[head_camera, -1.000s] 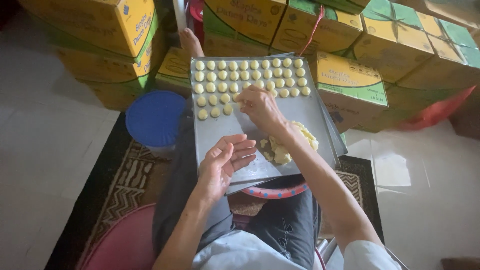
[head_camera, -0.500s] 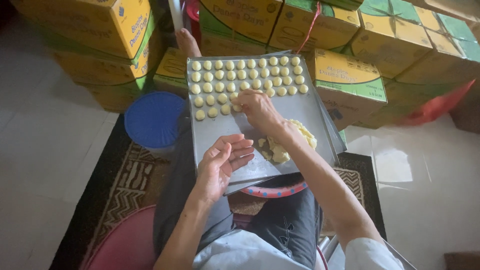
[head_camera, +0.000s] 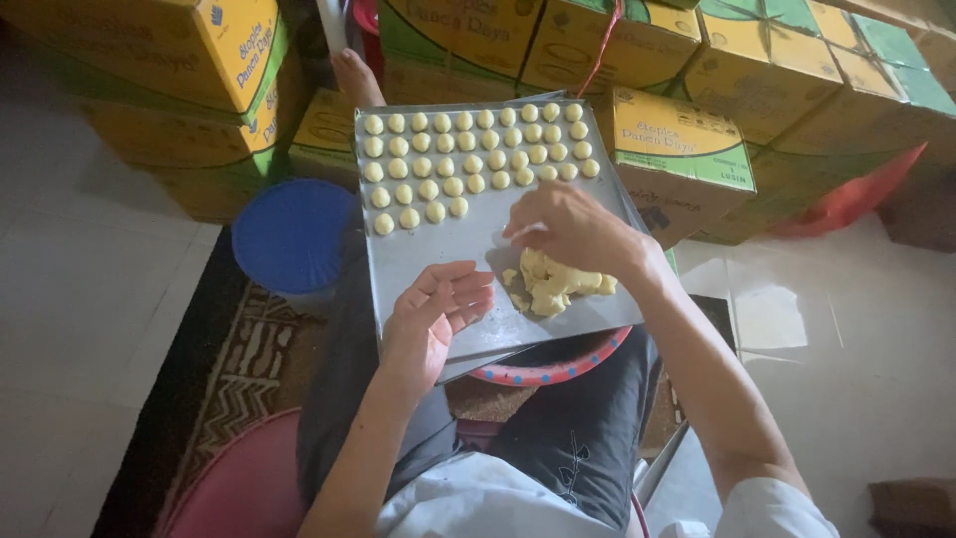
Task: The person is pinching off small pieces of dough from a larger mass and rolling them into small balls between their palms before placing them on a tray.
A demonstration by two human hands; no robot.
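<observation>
Hovering right hand (head_camera: 573, 229) grip pinched over dough (head_camera: 553, 284), left hand (head_camera: 438, 314) released, tray (head_camera: 428, 259), boxes (head_camera: 677, 149) behind

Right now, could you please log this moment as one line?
left hand: open, palm up over baking tray | right hand: above dough lump | dough balls: in rows

Person seen from above, head cam. Both arms bare from approx the elbow down, no watch, rings or gloves visible on left hand (head_camera: 435, 311) or right hand (head_camera: 568, 231). Top is white/pale, short sleeves; right sleeve edge shows at bottom right, cloth bunched w/ soft folds over the chest. Trousers dark grey/charcoal, loose fit, w/ a small dark leaf-like sprig motif on the right thigh. One bare foot shows at the far end, no sock or shoe.
</observation>
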